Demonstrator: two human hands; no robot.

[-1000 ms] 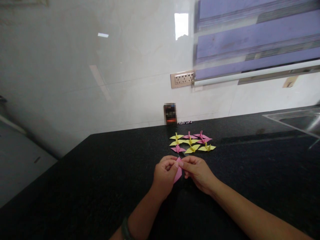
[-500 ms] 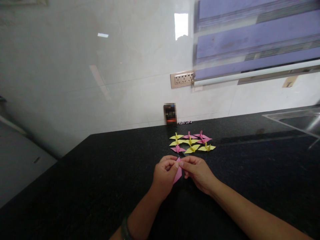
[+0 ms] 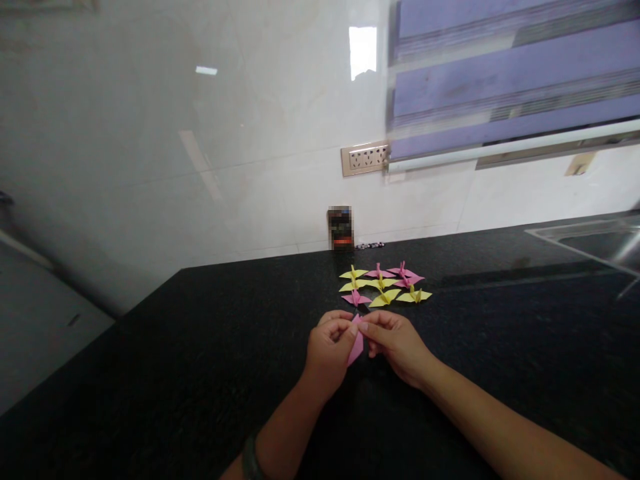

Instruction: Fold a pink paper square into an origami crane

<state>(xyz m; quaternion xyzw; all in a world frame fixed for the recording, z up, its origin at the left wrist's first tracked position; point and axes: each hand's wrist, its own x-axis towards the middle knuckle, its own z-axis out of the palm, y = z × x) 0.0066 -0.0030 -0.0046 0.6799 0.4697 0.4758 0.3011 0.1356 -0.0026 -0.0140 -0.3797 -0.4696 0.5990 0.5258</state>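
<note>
A partly folded piece of pink origami paper [image 3: 357, 348] is pinched between both hands, just above the black countertop. My left hand [image 3: 327, 347] is closed on its left side, thumb on top. From the right, my right hand [image 3: 397, 343] grips the upper edge between thumb and index finger. The two thumbs almost meet, and the fingers cover part of the paper. Just beyond my hands sit several folded paper cranes in rows, among them a pink crane [image 3: 355, 298], a yellow crane [image 3: 385, 297] and another yellow crane [image 3: 414, 295].
The black countertop [image 3: 225, 347] runs back to a pale tiled wall [image 3: 150, 133]. A small dark box with a blurred front [image 3: 341, 228] stands against it, beside a thin patterned object [image 3: 371, 245]. A sink [image 3: 590, 243] is at the right, below a purple blind [image 3: 500, 87].
Hardly anything differs. The pink paper has shifted very slightly between my fingers; both hands keep their pinch in the same place.
</note>
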